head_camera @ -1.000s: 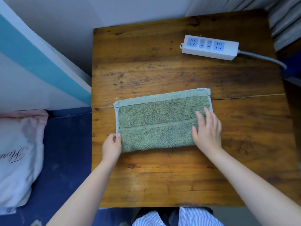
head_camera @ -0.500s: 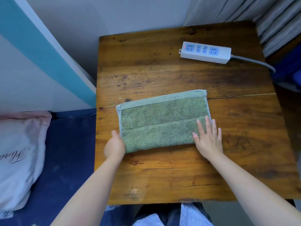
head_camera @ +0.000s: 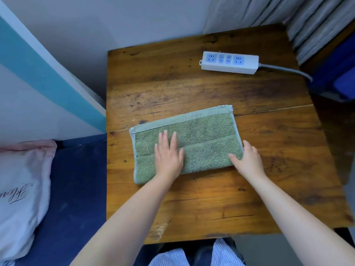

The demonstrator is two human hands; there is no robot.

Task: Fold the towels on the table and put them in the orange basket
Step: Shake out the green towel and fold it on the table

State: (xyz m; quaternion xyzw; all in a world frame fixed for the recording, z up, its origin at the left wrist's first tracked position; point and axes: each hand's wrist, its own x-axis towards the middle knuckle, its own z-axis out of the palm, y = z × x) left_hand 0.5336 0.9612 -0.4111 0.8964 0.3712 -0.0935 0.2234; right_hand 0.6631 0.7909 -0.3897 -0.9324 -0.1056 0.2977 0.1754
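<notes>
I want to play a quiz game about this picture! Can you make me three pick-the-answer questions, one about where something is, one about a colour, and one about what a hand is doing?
1. Where is the power strip?
A. far right part of the table
B. under the towel
C. on the floor

2. What colour is the towel?
A. orange
B. green
C. white

3. What is the left hand doing?
A. lying flat on the towel
B. lifting the towel in the air
C. holding the plug

Answers: 1 A, it sits on the wood beyond the towel, toward the right. 2 B, its whole top is green. 3 A, its straight fingers rest on the towel's left half, while the right hand takes the towel's right end.
</notes>
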